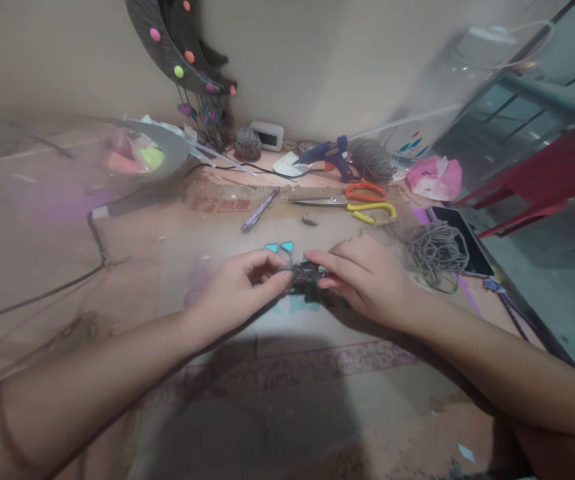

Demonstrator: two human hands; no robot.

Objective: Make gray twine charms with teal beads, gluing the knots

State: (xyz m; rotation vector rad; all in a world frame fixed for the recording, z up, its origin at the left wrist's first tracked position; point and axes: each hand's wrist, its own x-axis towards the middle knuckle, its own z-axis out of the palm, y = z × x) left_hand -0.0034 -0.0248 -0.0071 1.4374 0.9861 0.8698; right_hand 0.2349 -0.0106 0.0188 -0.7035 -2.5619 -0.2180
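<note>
A small dark bit (307, 273) is between the two hands. The left hand (240, 283) pinches its left end. The right hand (364, 277) has fingers at its right end, but it's blurry, so I can't tell if they squeeze. Two blue triangles (287, 247) sit just behind. Farther back are a pen (260, 210) and scissors (337, 200).
</note>
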